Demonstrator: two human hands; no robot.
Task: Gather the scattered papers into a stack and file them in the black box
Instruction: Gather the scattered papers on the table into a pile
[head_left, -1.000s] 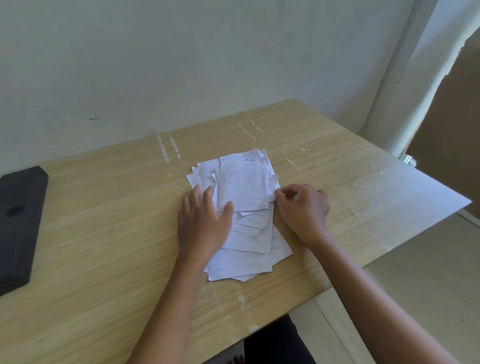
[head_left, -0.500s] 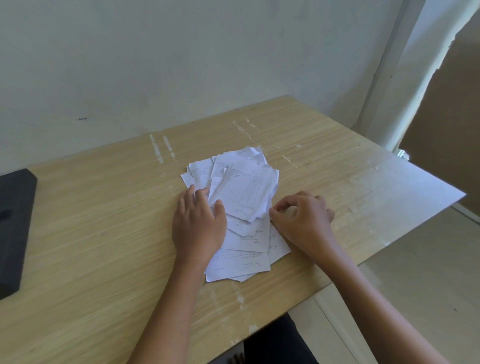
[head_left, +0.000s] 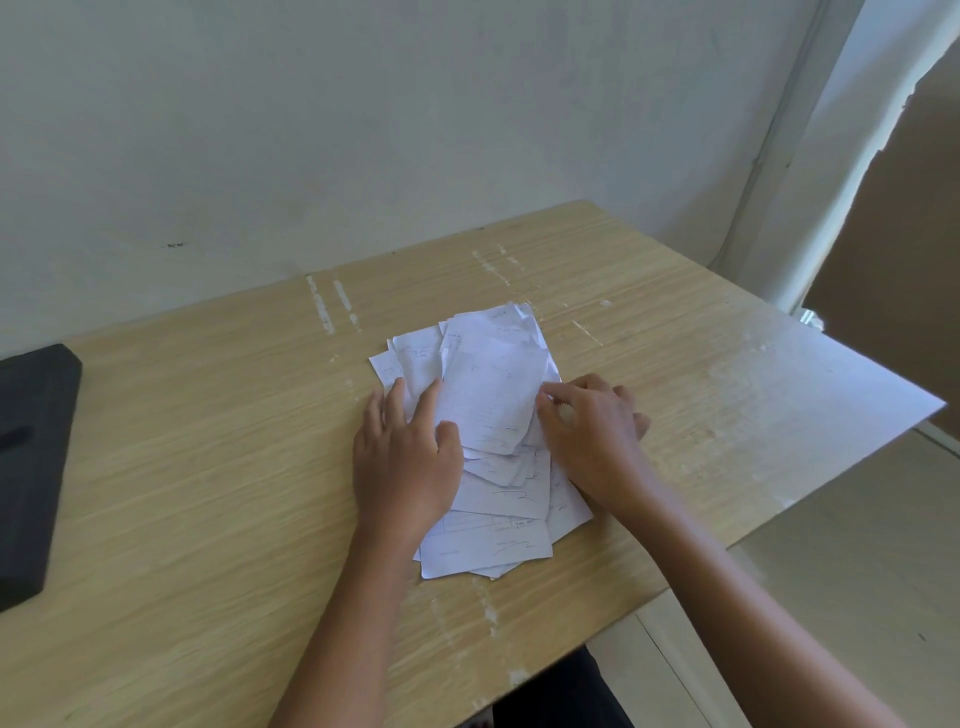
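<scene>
A loose pile of white papers (head_left: 493, 483) with faint print lies in the middle of the wooden table (head_left: 218, 467). My left hand (head_left: 405, 457) rests flat on the pile's left side, fingers spread, with the thumb on the top sheet. My right hand (head_left: 592, 436) is at the pile's right edge, fingers curled and pinching the top sheet, which bulges upward between the two hands. The black box (head_left: 31, 467) lies at the table's far left edge, partly cut off by the frame.
A pale wall runs behind the table. The table's right corner (head_left: 935, 405) juts out over a light floor (head_left: 857, 571), and its near edge runs diagonally below my arms. A brown door or panel (head_left: 893, 234) stands at the right.
My right hand has shifted toward the pile and pushed the top sheet leftward, so it now buckles upward. My left hand has spread its fingers at the pile's left side.
</scene>
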